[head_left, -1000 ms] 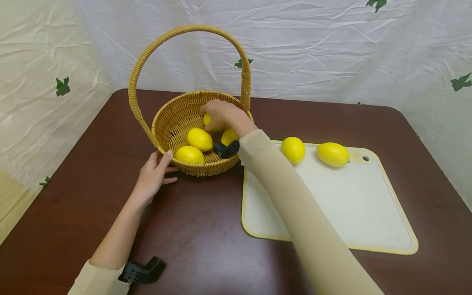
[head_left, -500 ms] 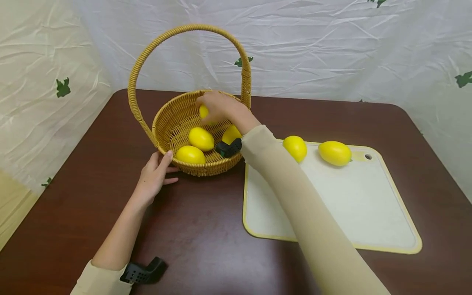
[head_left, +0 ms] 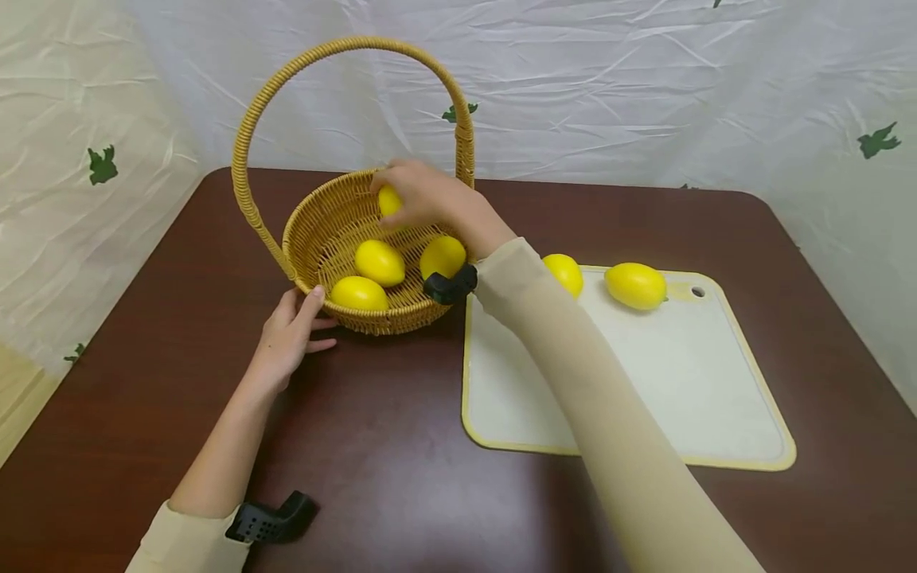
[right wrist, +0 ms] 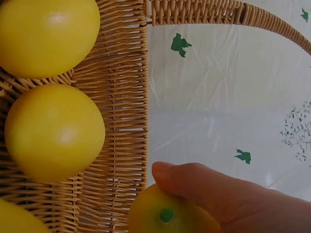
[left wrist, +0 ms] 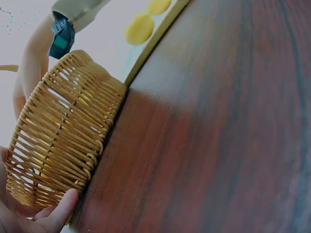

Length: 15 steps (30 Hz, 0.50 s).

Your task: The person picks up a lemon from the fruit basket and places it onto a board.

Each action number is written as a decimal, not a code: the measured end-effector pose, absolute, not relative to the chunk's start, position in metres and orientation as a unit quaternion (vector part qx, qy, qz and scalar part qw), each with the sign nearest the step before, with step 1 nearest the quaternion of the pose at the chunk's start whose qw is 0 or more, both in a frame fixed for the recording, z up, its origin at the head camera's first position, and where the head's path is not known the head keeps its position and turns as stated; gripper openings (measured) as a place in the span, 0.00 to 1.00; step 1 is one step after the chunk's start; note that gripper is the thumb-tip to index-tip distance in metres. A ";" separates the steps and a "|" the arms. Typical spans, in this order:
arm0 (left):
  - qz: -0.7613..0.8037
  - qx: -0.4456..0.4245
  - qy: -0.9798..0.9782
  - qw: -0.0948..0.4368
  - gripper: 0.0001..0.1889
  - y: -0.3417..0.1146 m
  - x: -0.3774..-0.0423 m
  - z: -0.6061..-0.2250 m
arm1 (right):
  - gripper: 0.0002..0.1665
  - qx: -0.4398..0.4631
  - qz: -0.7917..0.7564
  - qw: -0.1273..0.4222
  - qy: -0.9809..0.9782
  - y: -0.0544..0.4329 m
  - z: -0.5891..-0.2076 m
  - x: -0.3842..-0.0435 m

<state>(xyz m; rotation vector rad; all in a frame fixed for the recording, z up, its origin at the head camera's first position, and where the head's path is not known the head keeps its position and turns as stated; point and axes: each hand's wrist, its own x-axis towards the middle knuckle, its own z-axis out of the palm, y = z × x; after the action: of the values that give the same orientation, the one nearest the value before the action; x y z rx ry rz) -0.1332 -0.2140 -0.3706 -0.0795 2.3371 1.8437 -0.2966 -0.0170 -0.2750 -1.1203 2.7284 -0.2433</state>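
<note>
A round wicker basket (head_left: pixel 308 231) with a tall arched handle stands on the table. Three lemons lie inside it: one by the near rim (head_left: pixel 360 294), one in the middle (head_left: pixel 380 263) and one on the right (head_left: pixel 442 256). My right hand (head_left: pixel 426 195) is over the basket's far side and grips another lemon (head_left: pixel 390 200). In the right wrist view that lemon (right wrist: pixel 170 216) shows a green stem end, with the thumb laid over it. At the near left, my left hand (head_left: pixel 286 334) holds the basket's side, thumb at the rim and other fingers lower along the outside wall.
To the right, a white cutting board (head_left: pixel 645 382) with a yellow edge bears two more lemons, one partly behind my right sleeve (head_left: pixel 563 273) and one near the hanging hole (head_left: pixel 636 286). A white cloth (head_left: pixel 609 95) with green prints hangs behind the table.
My right hand has risen with the lemon, from down in the basket toward its far rim. My left hand keeps its place on the basket. The head view has shifted slightly.
</note>
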 end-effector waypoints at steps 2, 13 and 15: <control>0.619 -0.026 0.781 0.083 0.40 -0.215 -0.133 -0.371 | 0.30 -0.376 -0.093 0.082 0.918 -0.013 -0.274 -0.294; 0.620 -0.024 0.780 0.086 0.44 -0.214 -0.134 -0.369 | 0.29 -0.392 -0.139 0.016 0.909 0.011 -0.271 -0.278; 0.620 -0.025 0.779 0.088 0.44 -0.214 -0.133 -0.369 | 0.28 -0.398 -0.149 0.003 0.905 0.016 -0.273 -0.275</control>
<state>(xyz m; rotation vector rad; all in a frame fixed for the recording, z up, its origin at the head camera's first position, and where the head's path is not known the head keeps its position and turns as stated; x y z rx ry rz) -0.1334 -0.2144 -0.3695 -0.0733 2.3193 1.8453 -0.2751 0.0161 -0.2727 -1.2473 2.8377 -0.4686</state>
